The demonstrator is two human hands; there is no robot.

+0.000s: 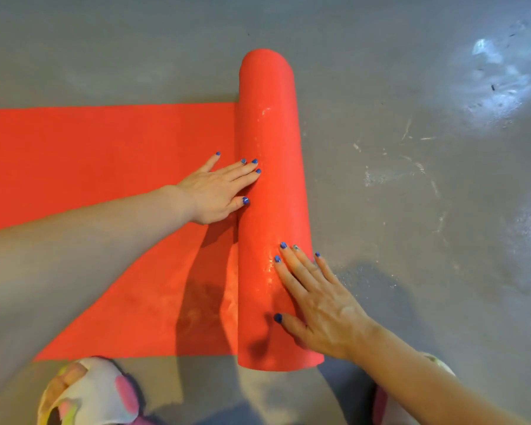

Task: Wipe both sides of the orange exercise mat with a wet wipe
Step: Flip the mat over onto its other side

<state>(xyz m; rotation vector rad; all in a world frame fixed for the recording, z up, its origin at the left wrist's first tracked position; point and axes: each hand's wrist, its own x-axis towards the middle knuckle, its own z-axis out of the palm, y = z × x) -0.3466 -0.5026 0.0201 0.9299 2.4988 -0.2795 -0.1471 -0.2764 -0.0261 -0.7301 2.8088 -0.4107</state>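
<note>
Grey glossy floor (pixel 411 210), pale scuff marks, bright light glare upper right

The grey floor (pixel 411 271) is smooth and a bit shiny, scuffed with pale scratch marks out toward three o'clock and catching a bright patch of glare up at two o'clock. Lying straight on it is the orange mat (pixel 105 154), its flat stretch running off toward nine o'clock and its rolled part lying from twelve down to six. Down at seven o'clock a pastel slipper (pixel 89 394) stands on the floor just beside the mat's near edge.
</note>
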